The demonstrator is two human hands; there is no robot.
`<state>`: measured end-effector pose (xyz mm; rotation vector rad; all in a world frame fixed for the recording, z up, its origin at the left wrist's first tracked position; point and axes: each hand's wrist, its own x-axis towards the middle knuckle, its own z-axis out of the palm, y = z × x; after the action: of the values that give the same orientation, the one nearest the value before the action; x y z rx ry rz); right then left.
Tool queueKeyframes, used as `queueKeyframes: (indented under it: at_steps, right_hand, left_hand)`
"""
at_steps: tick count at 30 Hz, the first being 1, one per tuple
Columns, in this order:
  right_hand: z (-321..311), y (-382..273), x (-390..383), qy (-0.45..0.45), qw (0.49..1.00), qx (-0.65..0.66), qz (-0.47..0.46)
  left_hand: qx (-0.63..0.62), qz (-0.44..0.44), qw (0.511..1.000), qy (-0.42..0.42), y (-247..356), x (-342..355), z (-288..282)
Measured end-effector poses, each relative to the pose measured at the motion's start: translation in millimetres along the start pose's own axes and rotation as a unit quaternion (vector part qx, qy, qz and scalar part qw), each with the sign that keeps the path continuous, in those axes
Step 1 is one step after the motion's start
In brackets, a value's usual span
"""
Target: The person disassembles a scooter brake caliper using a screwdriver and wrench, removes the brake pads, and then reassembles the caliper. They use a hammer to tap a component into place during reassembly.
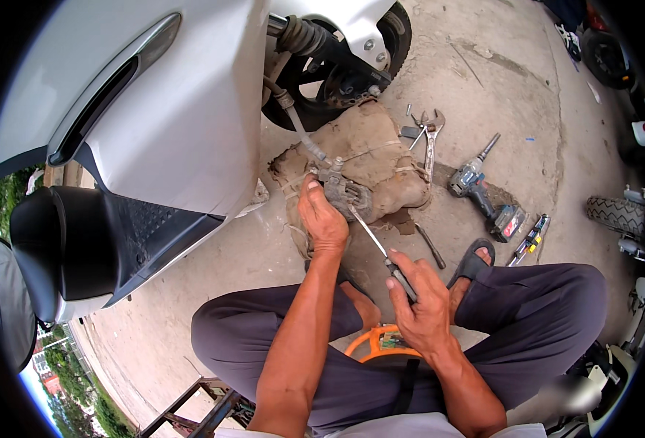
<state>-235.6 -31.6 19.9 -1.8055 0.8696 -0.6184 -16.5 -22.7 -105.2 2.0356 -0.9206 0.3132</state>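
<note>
My left hand (322,217) grips the left side of a greasy metal brake caliper (348,193), fingers closed on it; its far fingertips are partly out of sight. A braided hose (298,128) runs from the caliper up toward the scooter's front fork. In my right hand (423,301) is a screwdriver (371,235), held by its dark handle. Its shaft slants up and left, with the tip at the caliper's near edge. Beneath the caliper lies a worn brown padded cloth (366,135).
The white scooter (184,109) fills the left, its front wheel (397,36) behind the cloth. On the concrete to the right lie an adjustable wrench (431,139), a cordless impact wrench (474,186), a dark rod-shaped tool (430,246) and a multicoloured narrow item (531,239). An orange stool (366,341) is below me.
</note>
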Motion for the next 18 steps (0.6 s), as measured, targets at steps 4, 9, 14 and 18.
queueKeyframes:
  at_steps: [4, 9, 14, 18]
  right_hand:
    - [6.9, 2.9, 0.4, -0.001, 1.0, 0.017, 0.021]
    - [16.5, 3.3, -1.2, 0.003, 0.999, 0.029, 0.046]
    - [34.9, 10.6, -9.4, 0.015, 0.999, 0.01, 0.034]
    - [31.4, -1.6, -12.5, -0.055, 0.953, 0.203, 0.218]
  left_hand:
    - [-0.019, -0.032, 0.999, -0.006, 4.0, 0.7, -0.1]
    - [-0.031, -0.04, 0.999, 0.001, 5.4, 1.2, 0.3]
    - [-0.032, -0.039, 0.999, 0.011, 14.7, 3.9, 0.7]
    - [-0.039, -0.067, 0.997, 0.0, 25.2, 6.6, -0.3]
